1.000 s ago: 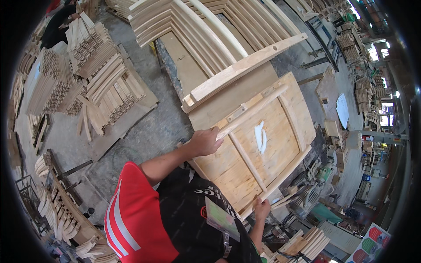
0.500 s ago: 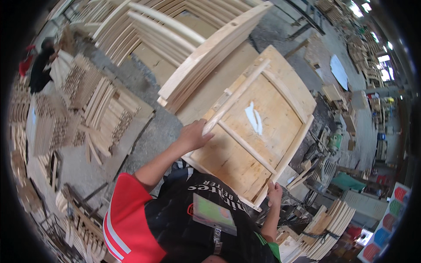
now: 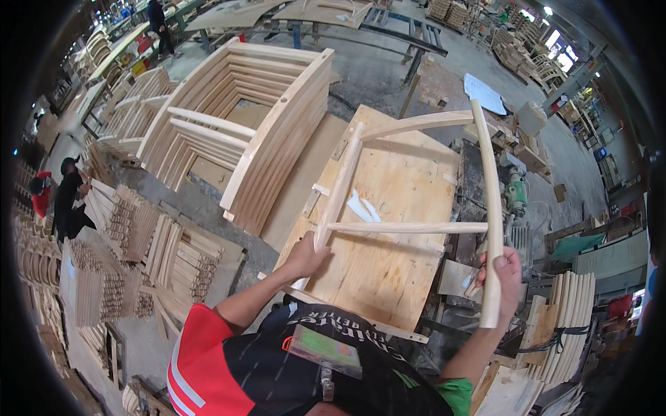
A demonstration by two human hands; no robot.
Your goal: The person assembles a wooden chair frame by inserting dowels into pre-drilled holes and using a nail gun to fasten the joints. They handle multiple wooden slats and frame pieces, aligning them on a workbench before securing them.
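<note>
Wooden frame (image 3: pixel 409 227): above plywood board (image 3: pixel 409 180)
Left hand (image 3: pixel 307 256): clasped round left rail (image 3: pixel 340 187)
Right hand (image 3: pixel 510 274): clasping right rail (image 3: pixel 491 187)
Leftward: stacked frames (image 3: pixel 277 152)

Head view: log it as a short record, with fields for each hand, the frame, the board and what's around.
Left hand: grips wooden frame by its left rail
Right hand: grips its right rail near the lower end
Frame: side rails joined by a curved top rail and a straight crossbar
Board: plywood, below the frame; contact unclear
On board: white patch, nature unclear
Left of board: stack of wooden frames
Lower right: cord-tied bundle of pale slats
</note>
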